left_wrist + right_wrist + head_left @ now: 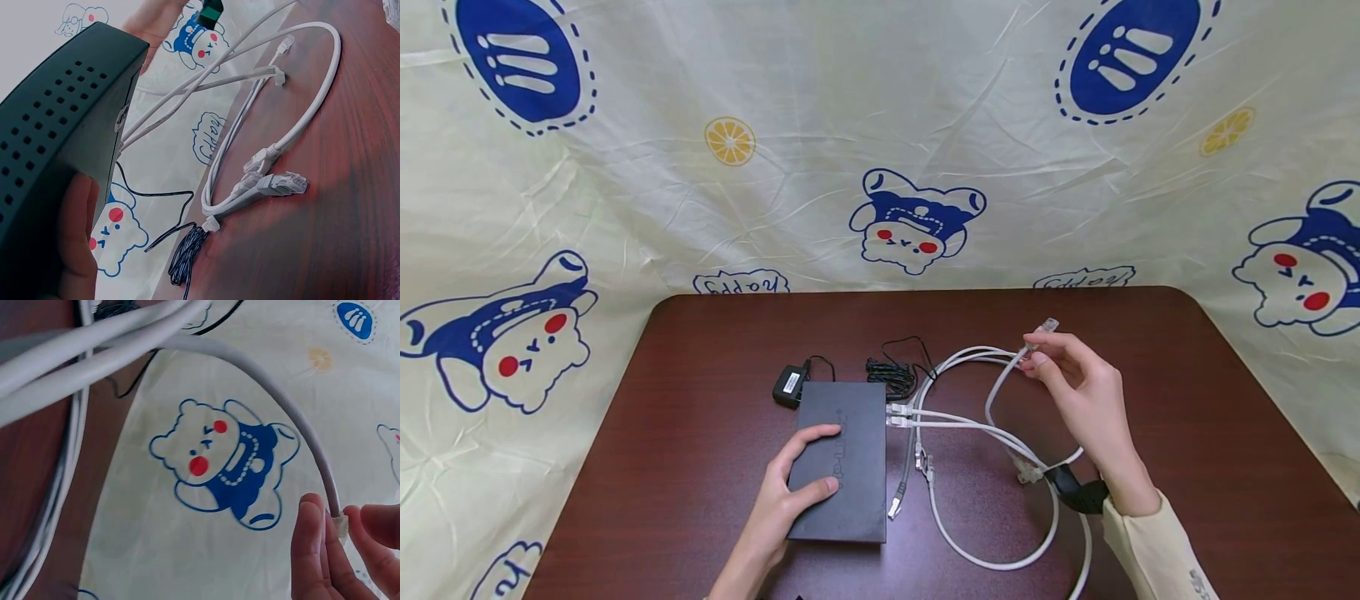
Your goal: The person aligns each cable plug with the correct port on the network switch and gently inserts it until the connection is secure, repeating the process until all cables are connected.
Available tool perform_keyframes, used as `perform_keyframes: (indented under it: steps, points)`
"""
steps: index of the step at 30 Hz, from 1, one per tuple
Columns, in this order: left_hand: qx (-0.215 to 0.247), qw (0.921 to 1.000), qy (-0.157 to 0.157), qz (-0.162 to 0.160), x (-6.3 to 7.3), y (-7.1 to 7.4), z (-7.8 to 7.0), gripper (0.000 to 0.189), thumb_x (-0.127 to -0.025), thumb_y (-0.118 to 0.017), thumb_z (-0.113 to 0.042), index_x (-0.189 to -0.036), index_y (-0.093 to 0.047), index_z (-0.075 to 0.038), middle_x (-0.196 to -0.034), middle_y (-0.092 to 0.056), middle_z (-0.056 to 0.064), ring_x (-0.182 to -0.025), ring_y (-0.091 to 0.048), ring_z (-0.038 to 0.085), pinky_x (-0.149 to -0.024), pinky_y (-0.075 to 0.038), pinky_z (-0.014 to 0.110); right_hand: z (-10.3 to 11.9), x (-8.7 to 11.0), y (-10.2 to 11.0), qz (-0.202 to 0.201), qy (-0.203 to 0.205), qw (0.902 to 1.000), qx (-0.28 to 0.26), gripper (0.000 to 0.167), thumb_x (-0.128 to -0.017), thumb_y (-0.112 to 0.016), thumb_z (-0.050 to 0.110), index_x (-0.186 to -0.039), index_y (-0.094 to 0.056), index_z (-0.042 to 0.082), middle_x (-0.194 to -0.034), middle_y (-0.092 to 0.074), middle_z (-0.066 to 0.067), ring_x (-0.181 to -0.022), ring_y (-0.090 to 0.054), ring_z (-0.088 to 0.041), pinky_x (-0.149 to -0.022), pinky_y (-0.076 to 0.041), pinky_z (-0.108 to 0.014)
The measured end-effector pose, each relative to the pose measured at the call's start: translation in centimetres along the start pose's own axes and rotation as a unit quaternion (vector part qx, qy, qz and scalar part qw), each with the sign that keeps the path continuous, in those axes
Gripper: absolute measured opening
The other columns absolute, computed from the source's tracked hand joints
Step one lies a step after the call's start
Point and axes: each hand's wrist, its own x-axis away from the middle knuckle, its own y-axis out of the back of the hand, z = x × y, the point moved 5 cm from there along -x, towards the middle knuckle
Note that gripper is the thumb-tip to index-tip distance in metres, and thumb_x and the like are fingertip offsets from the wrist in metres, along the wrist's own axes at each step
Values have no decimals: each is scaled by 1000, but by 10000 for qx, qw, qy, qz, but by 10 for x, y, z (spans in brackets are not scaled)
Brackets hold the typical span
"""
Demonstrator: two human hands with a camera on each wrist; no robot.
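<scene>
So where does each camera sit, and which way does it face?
Head: worn on the head, facing forward and down at the table; left grip and right grip show.
Left wrist: worn there, facing the box and cables; left fingers and some of the right arm show.
Right wrist: worn there, facing the held cable with cloth behind; right fingers show.
Head and left wrist both show the box.

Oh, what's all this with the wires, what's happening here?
A person is handling a dark box and some cables at a table. The left hand grips the dark box, and two white cables run into its right side. The right hand pinches another cable near its clear plug, held up away from the box. A black adapter lies beyond the box.
</scene>
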Motion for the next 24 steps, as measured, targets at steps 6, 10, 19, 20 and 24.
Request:
perform_keyframes:
  steps: [6,10,19,20,24]
  points:
    - [0,10000,25,7,0,0,1,53,-77,-68,0,-128,-58,-13,-120,-47,18,-102,-48,31,-74,-50,39,16,-4,-3,-174,386,9968,-682,21,-87,-59,-13,-108,-61,-12,-96,-68,-8,-83,-64,-11,-75,-50,-19]
    - [3,10000,86,7,0,0,2,53,-78,-68,0,-128,-57,-13,-121,-46,19,-102,-47,32,-74,-50,40,24,-5,-7,-274,545,9914,-1159,19,-84,-61,-16,-103,-58,-15,-95,-67,-11,-85,-65,-14,-75,-50,-19]
    - [35,9999,101,58,1,0,2,53,-79,-68,-1,-129,-56,-13,-122,-46,19,-102,-48,32,-73,-50,40,31,-2,-18,-139,708,9910,-1125,28,-82,-60,-19,-107,-47,-14,-88,-66,-10,-75,-67,-13,-72,-51,-20]
    - [30,9999,87,57,1,0,2,52,-79,-68,-1,-129,-56,-13,-122,-46,19,-102,-48,32,-73,-50,40,30,-2,-19,-118,677,9892,-1295,31,-82,-59,-21,-108,-44,-15,-88,-65,-11,-74,-67,-14,-71,-52,-21]
    - [34,10000,55,44,1,0,2,52,-78,-68,-1,-128,-57,-13,-122,-46,19,-102,-48,32,-73,-50,40,28,1,-23,-94,647,9802,-1867,43,-80,-58,-24,-116,-37,-15,-89,-64,-12,-73,-68,-15,-68,-53,-23]
